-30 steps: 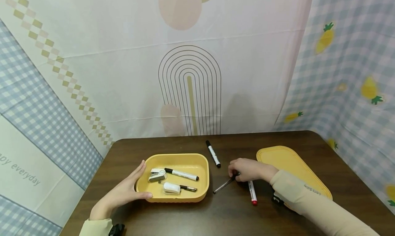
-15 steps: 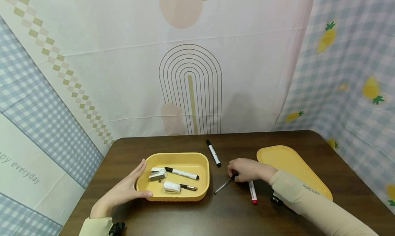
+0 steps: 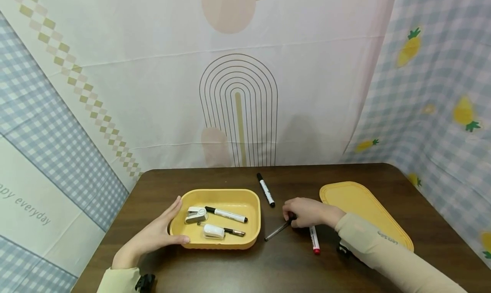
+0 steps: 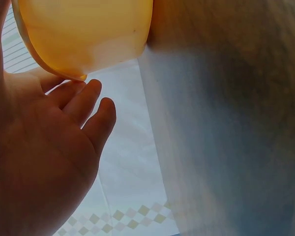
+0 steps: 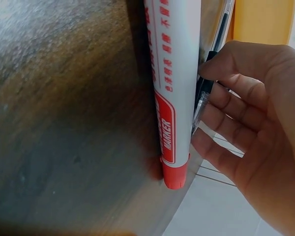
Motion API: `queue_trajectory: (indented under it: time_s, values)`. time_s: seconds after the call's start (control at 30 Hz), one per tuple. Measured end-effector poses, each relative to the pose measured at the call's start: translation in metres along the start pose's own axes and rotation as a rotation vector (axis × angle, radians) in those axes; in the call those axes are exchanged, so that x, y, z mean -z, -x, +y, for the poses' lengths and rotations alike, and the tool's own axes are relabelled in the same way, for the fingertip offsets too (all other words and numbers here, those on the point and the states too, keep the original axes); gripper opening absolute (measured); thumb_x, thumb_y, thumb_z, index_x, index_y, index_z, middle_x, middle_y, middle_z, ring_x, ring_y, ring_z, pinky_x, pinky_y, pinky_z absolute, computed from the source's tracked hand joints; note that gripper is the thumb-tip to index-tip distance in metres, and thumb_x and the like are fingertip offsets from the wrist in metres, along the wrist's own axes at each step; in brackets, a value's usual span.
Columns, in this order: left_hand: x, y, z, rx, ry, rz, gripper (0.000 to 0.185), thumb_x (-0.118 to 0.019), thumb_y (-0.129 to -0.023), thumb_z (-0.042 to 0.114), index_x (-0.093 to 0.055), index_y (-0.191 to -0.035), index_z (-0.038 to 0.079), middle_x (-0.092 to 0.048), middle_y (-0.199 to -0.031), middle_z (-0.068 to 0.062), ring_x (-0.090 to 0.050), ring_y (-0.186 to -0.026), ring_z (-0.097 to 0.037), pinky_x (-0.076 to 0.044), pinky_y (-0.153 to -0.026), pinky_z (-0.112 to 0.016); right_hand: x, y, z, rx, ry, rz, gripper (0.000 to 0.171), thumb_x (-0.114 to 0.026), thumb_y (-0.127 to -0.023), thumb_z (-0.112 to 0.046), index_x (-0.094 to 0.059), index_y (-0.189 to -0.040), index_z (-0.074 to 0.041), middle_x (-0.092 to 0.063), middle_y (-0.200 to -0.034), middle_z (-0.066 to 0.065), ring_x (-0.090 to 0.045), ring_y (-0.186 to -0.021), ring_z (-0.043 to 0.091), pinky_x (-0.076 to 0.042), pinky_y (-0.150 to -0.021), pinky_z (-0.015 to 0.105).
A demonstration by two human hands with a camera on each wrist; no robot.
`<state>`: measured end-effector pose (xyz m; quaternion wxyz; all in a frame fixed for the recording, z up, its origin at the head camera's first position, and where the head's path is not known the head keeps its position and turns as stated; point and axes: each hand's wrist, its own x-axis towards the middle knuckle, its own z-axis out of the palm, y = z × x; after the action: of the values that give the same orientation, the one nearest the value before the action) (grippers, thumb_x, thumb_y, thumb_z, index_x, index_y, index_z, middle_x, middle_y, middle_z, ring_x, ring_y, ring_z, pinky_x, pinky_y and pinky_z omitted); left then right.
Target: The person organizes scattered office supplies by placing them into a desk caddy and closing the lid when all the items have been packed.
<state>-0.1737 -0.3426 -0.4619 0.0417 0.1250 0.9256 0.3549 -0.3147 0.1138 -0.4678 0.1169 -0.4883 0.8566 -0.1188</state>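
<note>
My left hand [image 3: 151,237] grips the left end of a yellow plastic box [image 3: 218,245], thumb over the near rim and fingers at the far corner. In the left wrist view its fingertips touch the box's rim [image 4: 54,73]. Inside lie a small white-and-grey stapler [image 3: 196,215], a black-capped marker [image 3: 230,216], a pen [image 3: 235,233] and a white rounded object [image 3: 213,231] whose kind is unclear. Right of the box, my right hand [image 3: 308,211] pinches a clear pen [image 3: 277,232] with black parts at the tabletop. Beside that hand lies a red-capped marker [image 5: 177,98], partly hidden in the head view.
Another black-capped marker [image 3: 266,193] lies behind the right hand, towards the table's back edge. A yellow lid [image 3: 368,208] rests flat at the right, partly under the right forearm. The dark wooden table [image 3: 238,271] meets a patterned cloth backdrop [image 3: 314,71].
The pen's free end shifts very slightly as the right hand pinches it. Both hands otherwise keep their places, and the head view drifts a little.
</note>
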Motion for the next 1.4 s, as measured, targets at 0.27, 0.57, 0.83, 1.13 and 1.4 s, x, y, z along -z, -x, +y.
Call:
queue_trajectory:
  time_s: [0.27,0.57,0.83,1.13,1.4]
  values:
    - [0.000,0.001,0.001,-0.003,-0.003,0.001,0.114,-0.085,-0.079,0.043,-0.016,-0.162,0.007,-0.006,-0.169,-0.008,-0.015,-0.150,-0.039,-0.024,-0.111,-0.064,-0.001,0.002,0.000,0.009,-0.013,0.010,0.021,-0.074,-0.081,-0.005,-0.062,-0.086,-0.022,-0.051,-0.084,-0.012,-0.046,-0.071,0.006,-0.042,-0.065,0.025]
    - [-0.001,0.001,0.000,-0.006,-0.012,0.007,0.114,-0.085,-0.079,0.044,-0.017,-0.162,0.007,-0.008,-0.168,-0.009,-0.016,-0.149,-0.038,-0.024,-0.111,-0.063,-0.002,0.002,0.002,0.024,-0.012,0.022,0.022,-0.074,-0.081,-0.006,-0.061,-0.085,-0.022,-0.051,-0.083,-0.013,-0.046,-0.072,0.005,-0.042,-0.065,0.024]
    - [-0.001,0.001,-0.001,-0.002,-0.028,0.010,0.114,-0.085,-0.078,0.046,-0.017,-0.162,0.008,-0.008,-0.169,-0.009,-0.016,-0.149,-0.036,-0.025,-0.112,-0.061,-0.001,0.004,0.003,0.020,-0.037,0.013,0.022,-0.073,-0.081,-0.007,-0.059,-0.084,-0.023,-0.050,-0.081,-0.011,-0.045,-0.070,0.004,-0.040,-0.063,0.024]
    - [-0.001,0.002,0.001,-0.008,-0.017,0.005,0.113,-0.085,-0.079,0.045,-0.017,-0.162,0.007,-0.008,-0.168,-0.012,-0.016,-0.149,-0.039,-0.025,-0.110,-0.064,0.001,0.006,0.004,0.033,-0.076,0.030,0.022,-0.072,-0.081,-0.006,-0.058,-0.084,-0.023,-0.049,-0.081,-0.010,-0.043,-0.070,0.004,-0.038,-0.064,0.023]
    - [-0.001,0.002,0.001,-0.015,-0.021,0.007,0.112,-0.084,-0.080,0.044,-0.017,-0.161,0.005,-0.008,-0.168,-0.012,-0.016,-0.149,-0.040,-0.025,-0.111,-0.065,0.014,0.006,0.010,0.029,-0.088,0.059,0.023,-0.072,-0.085,-0.006,-0.057,-0.086,-0.023,-0.050,-0.083,-0.011,-0.045,-0.073,0.006,-0.042,-0.065,0.024]
